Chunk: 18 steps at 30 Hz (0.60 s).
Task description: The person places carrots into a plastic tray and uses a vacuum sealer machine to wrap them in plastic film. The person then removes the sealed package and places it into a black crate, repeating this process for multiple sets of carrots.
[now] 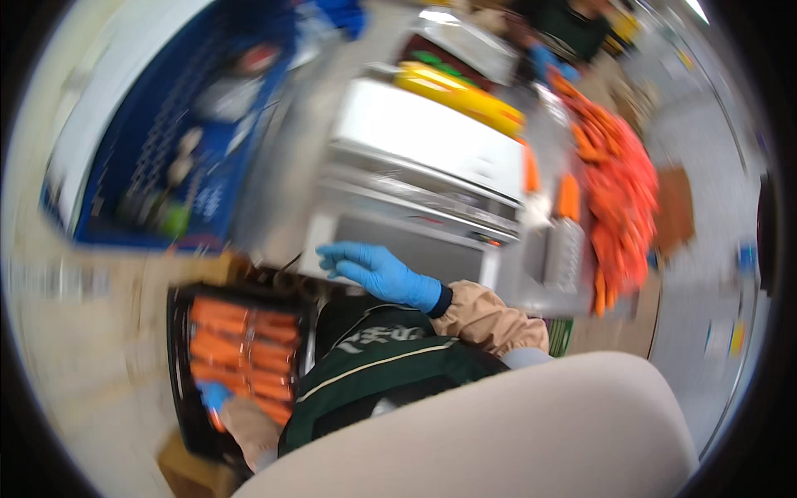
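My right hand [380,271], in a blue glove, is held with fingers apart and nothing in it, over the front edge of a white and metal film-wrapping machine [408,249] with a grey plate. At lower left, my left hand [213,395], also blue-gloved, is at the side of a black crate [177,373]. It touches the wrapped carrots [218,345] lying in rows there; blur and the sleeve hide its grip. Right of the machine, loose carrots [601,134] lie on and about a red mesh bag [622,211]. A single carrot [568,198] lies near a clear ridged package [563,255].
A blue crate [155,239] with mixed items stands at upper left. Behind the machine lie a yellow roll or box [461,96] and a clear-covered container [467,37]. Another person's blue-gloved hand [548,59] is near the carrots at top right. A large beige surface crosses the bottom.
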Tool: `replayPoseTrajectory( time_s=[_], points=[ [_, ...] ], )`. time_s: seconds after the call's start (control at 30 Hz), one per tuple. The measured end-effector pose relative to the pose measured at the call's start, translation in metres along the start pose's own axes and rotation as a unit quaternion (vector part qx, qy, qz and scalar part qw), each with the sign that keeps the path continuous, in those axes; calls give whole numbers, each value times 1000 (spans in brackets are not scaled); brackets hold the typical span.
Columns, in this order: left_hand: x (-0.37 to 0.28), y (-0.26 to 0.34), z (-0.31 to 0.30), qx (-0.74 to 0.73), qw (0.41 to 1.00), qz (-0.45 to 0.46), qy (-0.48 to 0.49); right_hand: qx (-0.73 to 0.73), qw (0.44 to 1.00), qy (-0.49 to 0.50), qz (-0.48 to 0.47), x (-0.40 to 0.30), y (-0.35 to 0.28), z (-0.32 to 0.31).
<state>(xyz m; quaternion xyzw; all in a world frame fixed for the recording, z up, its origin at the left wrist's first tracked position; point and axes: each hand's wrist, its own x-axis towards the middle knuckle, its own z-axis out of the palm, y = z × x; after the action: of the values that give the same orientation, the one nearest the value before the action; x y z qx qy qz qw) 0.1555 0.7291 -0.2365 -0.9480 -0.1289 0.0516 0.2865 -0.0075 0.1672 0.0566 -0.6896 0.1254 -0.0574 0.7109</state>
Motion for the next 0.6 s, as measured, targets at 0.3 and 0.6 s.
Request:
replayPoseTrajectory(
  time_s=[0.3, 0.6],
  points=[
    [-36, 87, -151, -302, 891, -26, 337, -99, 696, 704, -106, -149, 109, -381],
    [-66, 208, -320, -548, 770, 159, 284, -398, 714, 503, 280, -127, 157, -485]
  ],
)
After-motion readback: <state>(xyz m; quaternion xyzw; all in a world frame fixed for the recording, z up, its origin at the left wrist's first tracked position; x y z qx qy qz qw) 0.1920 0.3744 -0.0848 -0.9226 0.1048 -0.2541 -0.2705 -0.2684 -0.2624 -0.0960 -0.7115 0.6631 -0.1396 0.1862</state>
